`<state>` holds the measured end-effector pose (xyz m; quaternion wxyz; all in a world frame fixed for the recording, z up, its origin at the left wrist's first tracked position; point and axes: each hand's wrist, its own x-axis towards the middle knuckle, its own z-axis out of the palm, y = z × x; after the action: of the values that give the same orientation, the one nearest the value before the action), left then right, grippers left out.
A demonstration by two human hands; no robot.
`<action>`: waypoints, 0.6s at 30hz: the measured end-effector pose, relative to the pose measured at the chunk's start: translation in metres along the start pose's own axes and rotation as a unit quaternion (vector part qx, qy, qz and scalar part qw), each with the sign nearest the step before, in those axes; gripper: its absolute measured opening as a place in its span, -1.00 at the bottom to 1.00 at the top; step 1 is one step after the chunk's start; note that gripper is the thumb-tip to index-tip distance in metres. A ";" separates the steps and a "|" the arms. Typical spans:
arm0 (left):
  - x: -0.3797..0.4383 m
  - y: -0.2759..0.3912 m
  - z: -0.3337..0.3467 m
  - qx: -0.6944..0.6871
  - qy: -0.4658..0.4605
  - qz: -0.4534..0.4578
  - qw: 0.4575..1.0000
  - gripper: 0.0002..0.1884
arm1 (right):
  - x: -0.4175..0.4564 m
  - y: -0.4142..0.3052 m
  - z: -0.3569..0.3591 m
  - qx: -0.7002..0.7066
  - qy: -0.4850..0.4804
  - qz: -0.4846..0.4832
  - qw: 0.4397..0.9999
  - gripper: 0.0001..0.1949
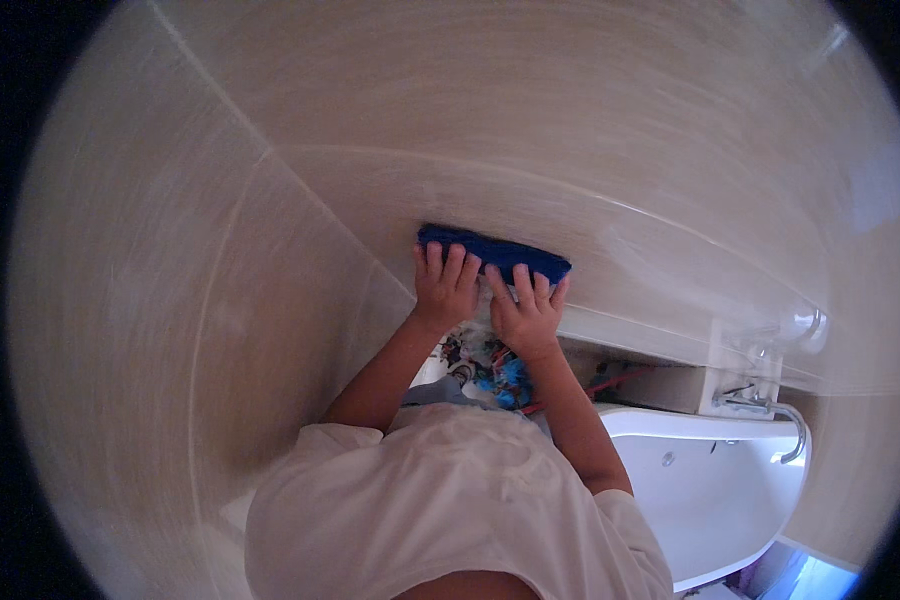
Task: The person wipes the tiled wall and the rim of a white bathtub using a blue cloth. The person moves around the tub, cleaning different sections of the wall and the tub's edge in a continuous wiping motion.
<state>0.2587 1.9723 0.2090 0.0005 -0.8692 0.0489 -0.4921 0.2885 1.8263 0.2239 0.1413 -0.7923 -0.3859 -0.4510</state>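
A dark blue folded cloth (495,251) lies as a long strip against the beige tiled wall (570,112). Flat on its left half rest the fingers of my left hand (448,286), the palm below its lower edge. My right hand (529,311) presses the other half in the same way, with fingers spread. The cloth's underside is hidden, and both forearms reach up from below.
A white basin (712,495) with a chrome faucet (765,409) stands at the lower right. A ledge (645,334) runs along the wall. Between my forearms, blue and mixed-coloured items (506,375) lie low down. Another tiled wall (292,315) meets this one at the left.
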 end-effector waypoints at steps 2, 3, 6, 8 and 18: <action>0.000 -0.006 -0.001 -0.004 0.021 0.001 1.000 -0.66 | 0.006 -0.005 -0.002 0.023 -0.022 0.018 0.999 -0.59; 0.004 -0.010 -0.003 -0.005 0.031 0.002 0.999 -0.65 | 0.015 -0.009 -0.008 0.035 -0.033 0.028 0.998 -0.59; 0.045 -0.023 -0.024 0.006 0.099 -0.033 0.994 -0.58 | 0.067 -0.015 -0.027 0.064 -0.002 0.046 0.997 -0.58; 0.075 -0.028 -0.047 0.014 0.109 -0.051 0.993 -0.55 | 0.095 -0.021 -0.032 0.070 0.038 0.050 0.996 -0.59; 0.002 -0.046 -0.017 -0.026 0.066 -0.076 0.995 -0.51 | 0.053 -0.043 0.002 0.056 -0.029 0.013 0.998 -0.59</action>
<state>0.2486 2.0184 0.2213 -0.0630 -0.8355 -0.0042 -0.5458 0.2742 1.8818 0.2612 0.1796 -0.8008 -0.4042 -0.4039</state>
